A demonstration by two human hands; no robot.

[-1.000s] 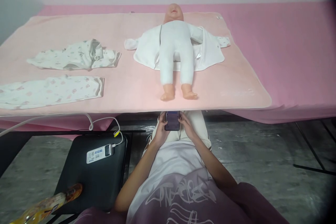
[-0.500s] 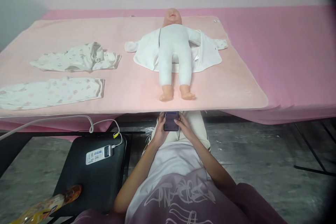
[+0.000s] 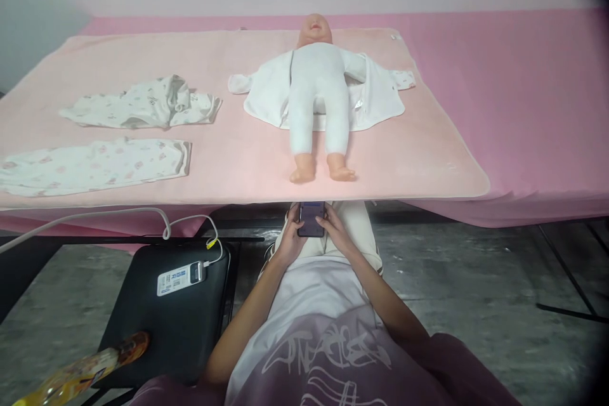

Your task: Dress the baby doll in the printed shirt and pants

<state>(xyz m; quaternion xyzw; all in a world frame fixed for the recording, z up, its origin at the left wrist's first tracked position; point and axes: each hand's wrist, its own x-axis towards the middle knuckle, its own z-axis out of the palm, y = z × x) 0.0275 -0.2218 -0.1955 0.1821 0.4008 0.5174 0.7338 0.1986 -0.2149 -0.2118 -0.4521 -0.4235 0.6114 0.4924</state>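
Note:
A dark smartphone (image 3: 312,221) with its screen lit lies between my hands over my lap, just under the table's front edge. My left hand (image 3: 292,236) grips its left side, and my right hand (image 3: 334,228) holds the right side with the thumb over the screen. Beyond them a baby doll (image 3: 320,79) lies on its back, feet towards me. Spread out beneath the doll is an open white baby top (image 3: 266,95), with patterned cuffs at the sleeve ends. The doll's arm on the right goes into that top's sleeve.
On the peach mat (image 3: 228,171) to the left lie a crumpled patterned garment (image 3: 137,104) and folded patterned pants (image 3: 95,168). A black stool (image 3: 190,323) at lower left bears a white power bank (image 3: 181,278) with a cable (image 3: 143,210), and a drink bottle (image 3: 80,371) is beside it.
The left thumb has shifted slightly over the phone's edge. The whole view has moved a little; the doll and clothes lie as before.

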